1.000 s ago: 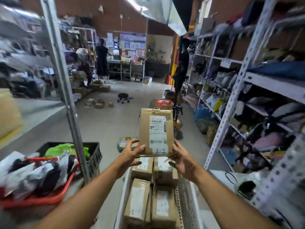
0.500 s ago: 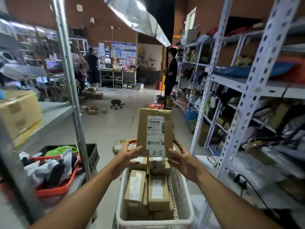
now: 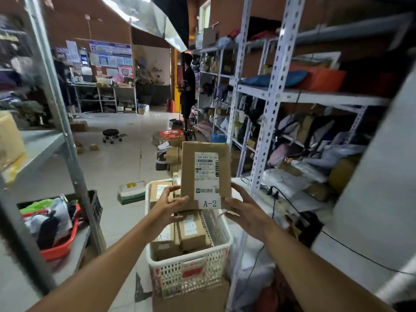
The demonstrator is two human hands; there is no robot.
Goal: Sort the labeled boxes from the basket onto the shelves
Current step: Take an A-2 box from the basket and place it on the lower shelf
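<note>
Left hand: my left hand [image 3: 169,207] grips the lower left edge of the A-2 box [image 3: 205,175], thumb in front, fingers curled behind it.
Right hand: my right hand [image 3: 244,210] cups the lower right corner of the same box, fingers bent around its edge.
Held box: upright, label facing me, "A-2" legible at the bottom; it stays raised above the basket as it was a second ago.
Basket: the white basket [image 3: 191,264] sits directly below my hands; more labeled boxes [image 3: 191,230] lie inside, one also marked A-2.
Change: over the last second my view has swung right and back; the whole basket now shows and the right shelving [image 3: 279,86] fills more of the frame.
Meaning: I judge the label is read and I am searching for the A-2 position; no shelf tag is legible from here.
Left shelf: the metal shelf [image 3: 40,140] on my left carries a red tub [image 3: 60,246] of bagged items.
Far: a person [image 3: 188,86] stands in the aisle.
</note>
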